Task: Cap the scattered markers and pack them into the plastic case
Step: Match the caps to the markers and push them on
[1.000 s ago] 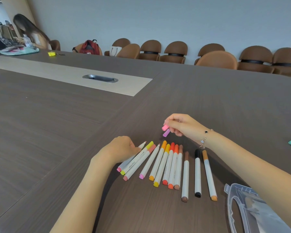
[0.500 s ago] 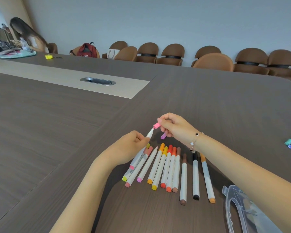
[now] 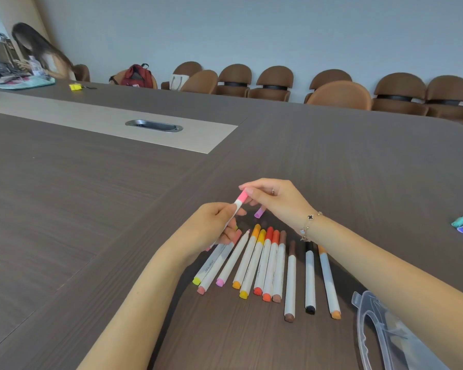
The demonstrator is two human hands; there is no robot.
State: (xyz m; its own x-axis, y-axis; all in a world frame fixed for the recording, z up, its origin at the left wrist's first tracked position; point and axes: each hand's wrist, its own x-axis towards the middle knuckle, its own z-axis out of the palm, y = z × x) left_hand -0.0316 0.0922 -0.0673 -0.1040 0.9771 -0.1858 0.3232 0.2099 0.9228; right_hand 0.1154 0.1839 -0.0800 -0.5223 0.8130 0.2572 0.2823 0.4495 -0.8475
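The left hand (image 3: 214, 225) grips the white barrel of a pink marker (image 3: 237, 206) held just above the row of markers (image 3: 265, 265) on the table (image 3: 91, 222), while the right hand (image 3: 273, 201) pinches its pink cap (image 3: 242, 195) onto the tip. Light, stiff and smooth, it probably handles best gripped mid-barrel, with the cap squeezed at its sides (a loose purple cap (image 3: 259, 212) lies just below the right hand, and the plastic case (image 3: 385, 335) waits at lower right). Half a second ago the cap only met the tip; now it sits on the barrel, and both hands have risen slightly.
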